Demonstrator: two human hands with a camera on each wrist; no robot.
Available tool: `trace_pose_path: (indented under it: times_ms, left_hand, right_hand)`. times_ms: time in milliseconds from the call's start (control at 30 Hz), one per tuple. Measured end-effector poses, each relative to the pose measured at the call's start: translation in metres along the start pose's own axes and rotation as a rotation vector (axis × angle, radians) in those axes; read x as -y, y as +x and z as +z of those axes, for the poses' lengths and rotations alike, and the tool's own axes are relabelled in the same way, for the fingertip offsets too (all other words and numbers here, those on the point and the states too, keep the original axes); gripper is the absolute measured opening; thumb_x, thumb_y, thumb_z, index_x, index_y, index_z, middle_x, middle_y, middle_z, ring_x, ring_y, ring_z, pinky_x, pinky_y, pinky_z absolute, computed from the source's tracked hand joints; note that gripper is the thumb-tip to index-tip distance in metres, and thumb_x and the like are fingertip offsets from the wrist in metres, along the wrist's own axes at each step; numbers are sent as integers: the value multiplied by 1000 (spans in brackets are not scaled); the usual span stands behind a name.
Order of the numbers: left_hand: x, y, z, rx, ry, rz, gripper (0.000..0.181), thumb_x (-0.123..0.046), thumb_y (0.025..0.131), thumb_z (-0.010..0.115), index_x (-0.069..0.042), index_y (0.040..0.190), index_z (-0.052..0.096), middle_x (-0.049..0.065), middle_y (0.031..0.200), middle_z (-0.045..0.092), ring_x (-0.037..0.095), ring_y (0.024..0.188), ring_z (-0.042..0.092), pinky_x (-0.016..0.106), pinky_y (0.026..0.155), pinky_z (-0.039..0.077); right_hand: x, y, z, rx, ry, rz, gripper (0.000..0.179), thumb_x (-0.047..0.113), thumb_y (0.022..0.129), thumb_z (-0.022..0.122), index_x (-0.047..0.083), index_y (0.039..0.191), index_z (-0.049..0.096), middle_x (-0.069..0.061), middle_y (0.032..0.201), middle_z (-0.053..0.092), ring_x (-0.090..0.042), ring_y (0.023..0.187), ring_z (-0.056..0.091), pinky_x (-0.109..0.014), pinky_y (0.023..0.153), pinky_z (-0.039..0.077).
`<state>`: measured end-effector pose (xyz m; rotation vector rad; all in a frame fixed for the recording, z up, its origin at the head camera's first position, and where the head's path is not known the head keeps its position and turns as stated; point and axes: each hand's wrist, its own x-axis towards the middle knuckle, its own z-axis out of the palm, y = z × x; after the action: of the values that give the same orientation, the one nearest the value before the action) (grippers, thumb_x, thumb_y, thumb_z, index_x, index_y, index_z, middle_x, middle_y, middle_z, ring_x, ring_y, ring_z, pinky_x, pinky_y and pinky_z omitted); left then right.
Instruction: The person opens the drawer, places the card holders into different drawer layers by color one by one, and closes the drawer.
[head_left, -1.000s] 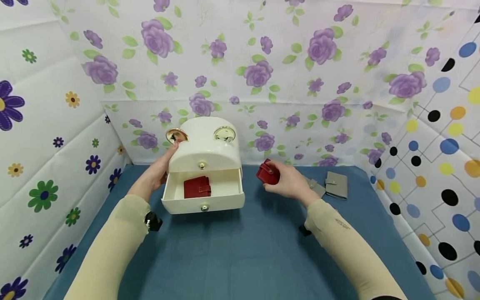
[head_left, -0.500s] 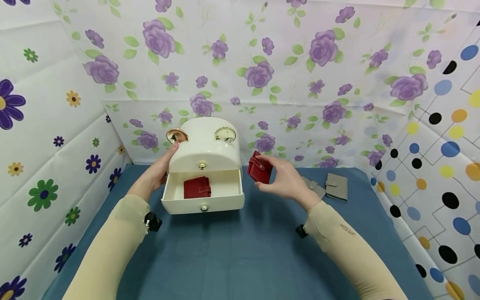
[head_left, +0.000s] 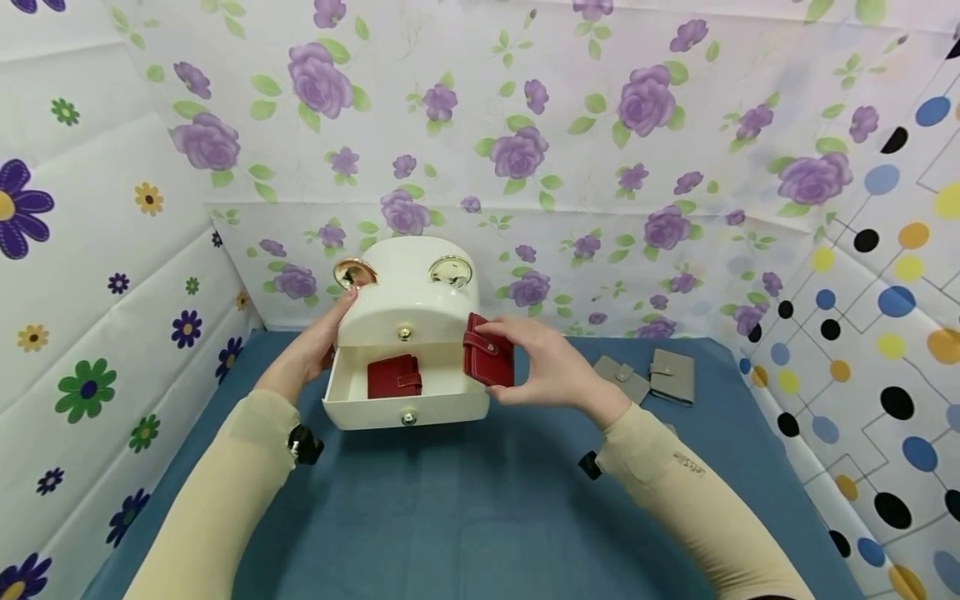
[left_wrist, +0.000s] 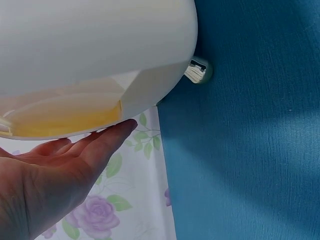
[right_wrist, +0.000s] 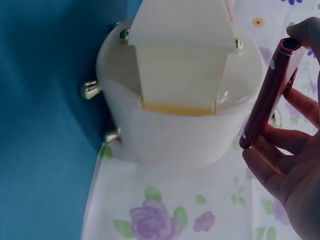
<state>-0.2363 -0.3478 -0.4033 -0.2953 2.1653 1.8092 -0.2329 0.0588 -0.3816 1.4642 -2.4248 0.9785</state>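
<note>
i have the right grip (head_left: 551, 364) pinching a red wallet (head_left: 487, 357) between thumb and fingertips, near the drawer (head_left: 446, 406); the left grip (head_left: 315, 343), fingers extended, touches the cabinet (head_left: 408, 279).

Head view: from above the near side of the table (head_left: 450, 508), facing forward and down, far enough back to hold both sleeves (head_left: 217, 483) and the whole box (head_left: 423, 317), left of centre. Left wrist view: very close to the box, cut off at upper left; tipped sideways, table at right. Right wrist view: farther from the box, at upper centre; tipped the opposite way, table at left. All three share box, table and flowered cloth (head_left: 480, 167); head and right wrist also share the held red wallet (head_left: 487, 357)
</note>
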Motion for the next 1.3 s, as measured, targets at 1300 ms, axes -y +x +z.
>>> trace_pose_path:
  times_ms: [1300]
  left_hand:
    - [1, -5, 2, -13, -4, 4, 102, -90, 95, 35, -8, 154, 43, 7, 124, 59, 24, 115, 60, 43, 97, 53]
  right_hand:
    - [38, 39, 26, 329, -121, -29, 73, 49, 86, 80, 26, 152, 61, 6, 145, 60, -9, 117, 55, -30, 90, 54]
